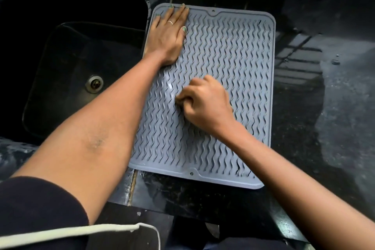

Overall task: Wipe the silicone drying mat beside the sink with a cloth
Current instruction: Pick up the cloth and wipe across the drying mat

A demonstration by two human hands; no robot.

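Note:
A grey silicone drying mat (229,63) with wavy ridges lies on the black counter, just right of the sink. My left hand (169,32) presses flat on the mat's far left corner, fingers straight and reaching its rim. My right hand (203,103) sits on the middle of the mat with its fingers curled under into a fist, knuckles toward the sink. No cloth shows in or under that hand. A shiny wet streak (170,87) lies on the mat just left of the fist.
The black sink (67,71) with a metal drain (94,83) lies to the left. Wet, glossy black counter (324,87) stretches to the right and behind the mat. The counter's front edge (182,207) is close to my body.

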